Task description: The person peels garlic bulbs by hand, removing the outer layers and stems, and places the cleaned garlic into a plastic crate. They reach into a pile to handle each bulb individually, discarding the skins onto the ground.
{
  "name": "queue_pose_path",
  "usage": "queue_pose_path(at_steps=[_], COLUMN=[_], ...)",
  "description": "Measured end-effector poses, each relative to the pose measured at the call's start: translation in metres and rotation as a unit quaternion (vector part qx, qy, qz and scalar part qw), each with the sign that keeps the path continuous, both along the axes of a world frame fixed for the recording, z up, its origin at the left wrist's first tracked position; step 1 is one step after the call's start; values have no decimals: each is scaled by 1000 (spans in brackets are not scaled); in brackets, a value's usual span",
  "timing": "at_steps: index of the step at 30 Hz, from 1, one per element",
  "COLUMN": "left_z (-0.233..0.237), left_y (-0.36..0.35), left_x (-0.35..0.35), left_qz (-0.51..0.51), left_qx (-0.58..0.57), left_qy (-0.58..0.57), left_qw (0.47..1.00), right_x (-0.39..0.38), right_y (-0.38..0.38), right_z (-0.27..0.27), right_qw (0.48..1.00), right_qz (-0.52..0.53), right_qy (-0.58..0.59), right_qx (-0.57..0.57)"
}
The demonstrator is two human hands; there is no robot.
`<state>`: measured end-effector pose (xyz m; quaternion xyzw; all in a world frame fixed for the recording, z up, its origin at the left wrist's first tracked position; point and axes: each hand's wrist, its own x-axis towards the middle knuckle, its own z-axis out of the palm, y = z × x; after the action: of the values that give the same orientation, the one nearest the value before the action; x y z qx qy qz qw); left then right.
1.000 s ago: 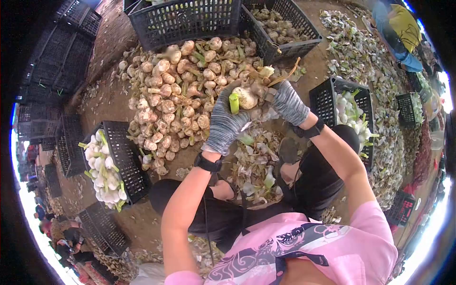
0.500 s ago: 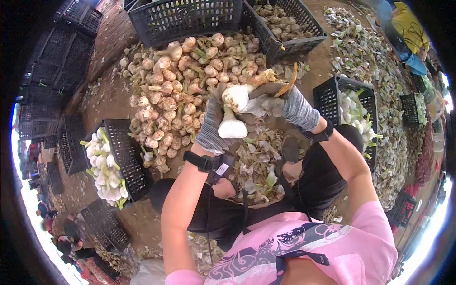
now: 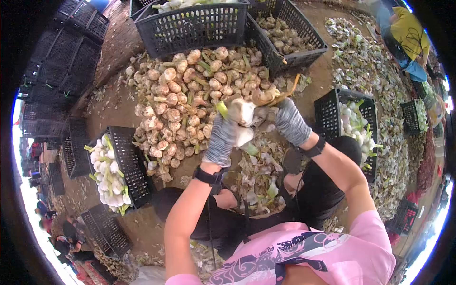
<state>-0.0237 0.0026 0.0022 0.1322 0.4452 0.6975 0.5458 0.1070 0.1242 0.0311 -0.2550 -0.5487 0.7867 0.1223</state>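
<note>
My left hand [image 3: 223, 135], in a striped grey glove, is closed around garlic, blurred by motion. A garlic bulb [image 3: 242, 113] with a whitish, partly brown skin shows at its fingertips. Just below it is a smooth white peeled garlic bulb [image 3: 244, 136], with a green stem end [image 3: 222, 109] sticking up by the same hand. Across from it, my right hand [image 3: 290, 122], also gloved, is closed on brownish garlic skin [image 3: 266, 96] with a long dry strip curling upward. Both hands are over the near right edge of a heap of unpeeled garlic [image 3: 175, 104].
Black crates stand around: one at left with peeled garlic [image 3: 109, 173], one at right [image 3: 327, 111] with more, two behind the heap [image 3: 192, 31]. Loose peelings [image 3: 256, 175] lie between my feet. A person in yellow [image 3: 409, 33] is at upper right.
Both hands have come slightly lower and the left has turned upright, with the white bulb now mostly hidden. The skin strip has shifted with the right hand. The view has tilted a little.
</note>
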Motion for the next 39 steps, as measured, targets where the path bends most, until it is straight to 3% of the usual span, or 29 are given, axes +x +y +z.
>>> queue_pose_path(at_steps=[1, 3, 4, 5, 7, 9, 11, 12, 14, 16, 17, 19, 20, 24, 25, 26, 27, 28, 31, 33, 36, 37, 39], left_z=[2, 7, 9, 11, 13, 6, 13, 3, -12, 0, 1, 3, 4, 6, 12, 20, 17, 12, 8, -1, 0, 5, 2], left_y=[-1, -2, -3, -4, -9, -8, -10, -9, -10, -5, -4, -1, -2, -8, -8, -11, -10, -9, -6, -4, -5, -5, -7], left_x=[2, 6, 9, 11, 3, -4, 3, 1, 2, 11, 12, 11, 0, -21, -15, -8, -6, -3, 8, 13, 9, 9, 8], left_qz=[5, 12, 14, 15, 6, -85, -57, -76, -98, -70, -71, 43, -77, -6, 20, 31, 31, 7, -23, -26, -54, -53, -59], left_qx=[0, -5, -9, -13, -20, -18, -55, -56, -59, -1, -2, 107, 210, 106, 81, 44, 44, 24, -2, 5, 7, 19, 11], left_qy=[72, 214, 281, 347, 330, 186, 118, 92, 64, -64, -64, -369, -346, -167, -119, -54, -56, -47, -28, -27, -32, -36, -9], left_qw=[997, 977, 960, 938, 944, 979, 990, 991, 991, 995, 995, 922, 911, 980, 989, 997, 997, 999, 999, 999, 998, 998, 998], right_x=[-1, -2, -2, -1, -1, 1, 0, 0, 0, 1, 2, 6, 8, 6, 6, 7, 5, 0, 0, 0, 3, 2, 2], right_y=[0, 0, 1, 3, 5, 5, 7, 6, 10, 12, 13, 12, 5, 18, 26, 34, 34, 26, 13, 15, 7, 7, 8], right_z=[-5, -18, -17, -14, -7, -8, -10, -6, -11, -9, -10, -13, -17, -19, -26, -33, -29, -30, -7, -10, -11, -10, -8], right_qw=[1000, 983, 999, 999, 993, 997, 986, 996, 996, 996, 996, 994, 997, 993, 988, 941, 854, 909, 921, 924, 978, 978, 997], right_qz=[4, -25, -49, -49, -6, -10, 4, -1, -7, -5, -6, 15, 3, 66, 98, 124, 145, 16, -56, -4, -67, -66, -48], right_qy=[3, 29, 3, 3, 11, 0, 21, 28, 24, 28, 28, 44, 55, -16, -40, -64, -86, 31, 48, -1, 18, 18, -10], right_qx=[4, 179, 23, 22, 114, 78, 164, 86, 89, 81, 80, -104, -51, -93, 109, 307, 491, 416, 383, 382, 198, 198, 65])
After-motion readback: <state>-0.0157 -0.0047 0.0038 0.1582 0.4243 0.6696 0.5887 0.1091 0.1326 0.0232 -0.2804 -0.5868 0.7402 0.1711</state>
